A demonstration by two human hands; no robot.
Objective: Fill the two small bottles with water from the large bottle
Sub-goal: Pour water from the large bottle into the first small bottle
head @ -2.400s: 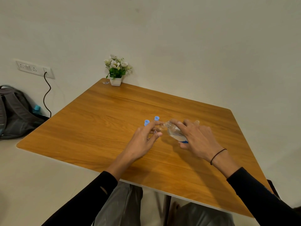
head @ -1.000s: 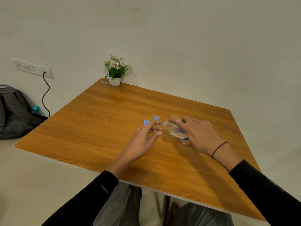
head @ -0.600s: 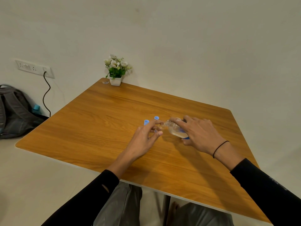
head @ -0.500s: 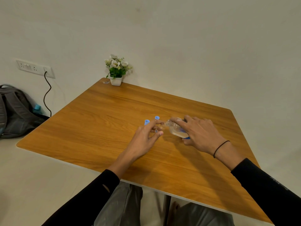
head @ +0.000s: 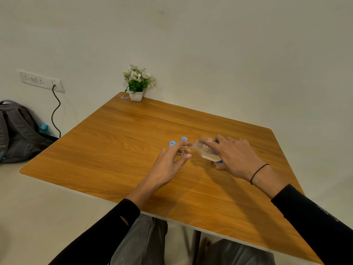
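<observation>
Wooden tabletop [head: 118, 142] under me: my right hand [head: 234, 156] clamps the tilted large bottle [head: 207, 153], its mouth at the small bottle [head: 184, 153] pinched in my left hand [head: 170, 163], two blue caps [head: 172, 143] just beyond.

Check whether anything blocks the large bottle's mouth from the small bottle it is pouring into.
Nothing visible does: the large bottle, tilted in the right hand, has its mouth right at the small bottle pinched by the left hand.

The right hand [head: 234, 156] is tilting the large bottle [head: 207, 153], neck leftward, toward a small bottle [head: 183, 153] the left hand [head: 170, 162] is pinching on the desk [head: 114, 150]; two blue caps [head: 172, 143] are lying just beyond.
</observation>
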